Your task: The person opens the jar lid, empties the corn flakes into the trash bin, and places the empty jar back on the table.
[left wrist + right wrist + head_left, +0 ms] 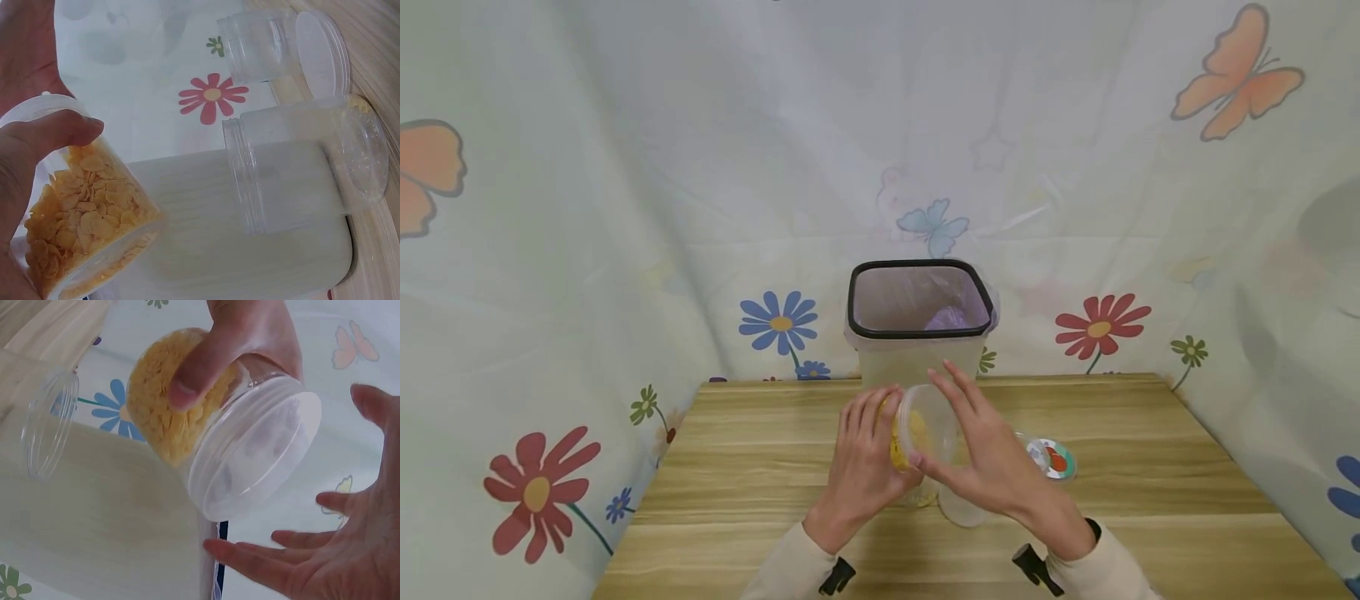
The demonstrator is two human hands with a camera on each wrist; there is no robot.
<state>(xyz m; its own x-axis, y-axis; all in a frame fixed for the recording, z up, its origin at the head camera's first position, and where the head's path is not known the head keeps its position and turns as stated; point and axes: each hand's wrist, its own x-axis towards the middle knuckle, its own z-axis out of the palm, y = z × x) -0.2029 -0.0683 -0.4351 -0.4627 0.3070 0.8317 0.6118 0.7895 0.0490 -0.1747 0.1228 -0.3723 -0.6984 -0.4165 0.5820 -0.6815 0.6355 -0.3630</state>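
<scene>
My left hand (865, 454) grips a clear plastic jar of yellow flakes (181, 400), held tilted above the table. On the jar's mouth sits a translucent white lid (259, 450), which faces my right hand (1000, 458). That hand is spread beside the lid, fingers straight, and in the right wrist view a gap shows between it and the lid. Below stands an uncapped clear jar (287, 165) with a few flakes at its bottom. Next to it a second white lid (322, 53) lies on the table.
Behind the hands is a bin (917, 358) with a black rim and a purple bag inside. A smaller clear jar (262, 47) stands beside the loose lid. To the right is a round piece with a red and green print (1060, 460). A flowered curtain surrounds the wooden table (760, 467).
</scene>
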